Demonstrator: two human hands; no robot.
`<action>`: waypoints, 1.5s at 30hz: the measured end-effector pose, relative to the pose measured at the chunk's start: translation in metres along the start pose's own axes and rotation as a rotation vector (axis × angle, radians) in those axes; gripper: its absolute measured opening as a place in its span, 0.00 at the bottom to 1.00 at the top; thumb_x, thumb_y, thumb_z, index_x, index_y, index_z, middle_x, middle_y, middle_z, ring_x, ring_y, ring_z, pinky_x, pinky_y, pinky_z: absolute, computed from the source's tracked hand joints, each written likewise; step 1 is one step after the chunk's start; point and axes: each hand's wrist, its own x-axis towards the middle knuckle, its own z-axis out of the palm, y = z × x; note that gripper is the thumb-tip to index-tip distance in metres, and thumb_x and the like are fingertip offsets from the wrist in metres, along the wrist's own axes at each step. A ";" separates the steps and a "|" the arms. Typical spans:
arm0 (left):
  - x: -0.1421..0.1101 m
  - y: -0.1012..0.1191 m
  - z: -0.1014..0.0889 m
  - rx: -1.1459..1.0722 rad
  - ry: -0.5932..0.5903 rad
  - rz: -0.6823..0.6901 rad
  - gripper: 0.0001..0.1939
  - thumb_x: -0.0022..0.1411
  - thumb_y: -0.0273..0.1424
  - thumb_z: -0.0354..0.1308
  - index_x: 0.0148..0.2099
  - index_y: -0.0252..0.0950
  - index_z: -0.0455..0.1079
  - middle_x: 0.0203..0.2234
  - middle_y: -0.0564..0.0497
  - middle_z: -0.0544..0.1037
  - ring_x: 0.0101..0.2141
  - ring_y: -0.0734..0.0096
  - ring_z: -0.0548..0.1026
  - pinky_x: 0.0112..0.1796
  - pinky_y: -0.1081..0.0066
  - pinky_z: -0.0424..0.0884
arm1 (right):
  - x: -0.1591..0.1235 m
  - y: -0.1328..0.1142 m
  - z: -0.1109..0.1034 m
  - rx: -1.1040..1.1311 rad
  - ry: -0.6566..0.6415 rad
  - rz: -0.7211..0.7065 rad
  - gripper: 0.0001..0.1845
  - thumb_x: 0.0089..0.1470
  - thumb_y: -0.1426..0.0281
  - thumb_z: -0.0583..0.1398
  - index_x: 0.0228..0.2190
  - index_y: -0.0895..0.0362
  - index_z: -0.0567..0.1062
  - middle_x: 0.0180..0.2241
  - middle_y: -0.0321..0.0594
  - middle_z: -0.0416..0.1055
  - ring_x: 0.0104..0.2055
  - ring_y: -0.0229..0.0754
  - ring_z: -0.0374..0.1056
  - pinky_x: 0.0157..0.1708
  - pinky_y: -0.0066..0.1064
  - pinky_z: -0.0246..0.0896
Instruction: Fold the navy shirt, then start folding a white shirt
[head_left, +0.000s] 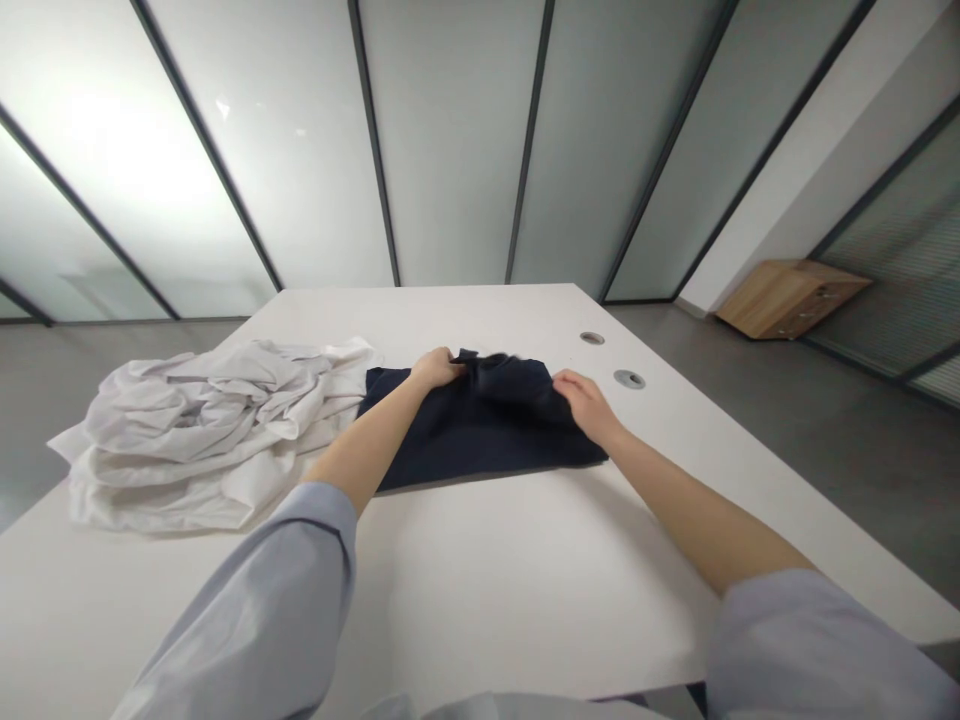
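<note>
You stood at a white table (525, 570) in a glass-walled room, with a low wooden cabinet (791, 298) on the floor far right. A heap of crumpled white cloth (202, 435) lay on the table's left, and just right of it lay a navy cloth (472, 430), mostly flat, its far edge bunched into a blurred ridge. Your left hand (436, 368) was clenched on that ridge, and your right hand (589, 405) rested open, its fingers (566, 382) released on the cloth. You seemed to be working the ridge, and the next move looked to call for evening it out.
</note>
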 end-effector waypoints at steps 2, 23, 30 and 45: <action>-0.008 0.004 -0.001 0.074 0.202 -0.025 0.28 0.54 0.46 0.58 0.53 0.37 0.66 0.47 0.40 0.75 0.48 0.51 0.72 0.45 0.59 0.66 | 0.024 0.018 -0.008 0.123 0.214 0.221 0.09 0.53 0.65 0.52 0.26 0.53 0.68 0.27 0.36 0.70 0.35 0.43 0.68 0.37 0.33 0.63; -0.054 -0.103 -0.015 0.218 0.157 0.000 0.23 0.57 0.44 0.54 0.49 0.35 0.72 0.47 0.41 0.76 0.49 0.54 0.72 0.51 0.61 0.66 | 0.043 0.048 0.031 -0.838 -0.163 0.282 0.26 0.59 0.59 0.53 0.54 0.58 0.69 0.52 0.56 0.66 0.55 0.57 0.63 0.50 0.43 0.59; -0.040 -0.105 -0.041 -0.147 0.329 -0.053 0.10 0.55 0.35 0.53 0.34 0.37 0.74 0.32 0.48 0.80 0.39 0.62 0.75 0.42 0.67 0.70 | 0.046 0.047 0.024 -0.812 -0.156 0.231 0.18 0.59 0.66 0.53 0.50 0.57 0.71 0.47 0.50 0.72 0.49 0.51 0.68 0.47 0.39 0.61; -0.045 -0.046 -0.010 0.289 0.258 0.130 0.24 0.64 0.42 0.48 0.57 0.35 0.66 0.56 0.40 0.69 0.57 0.54 0.65 0.56 0.56 0.59 | 0.051 0.013 0.042 -0.752 -0.118 0.021 0.22 0.58 0.65 0.52 0.53 0.58 0.70 0.55 0.51 0.65 0.56 0.56 0.60 0.55 0.46 0.55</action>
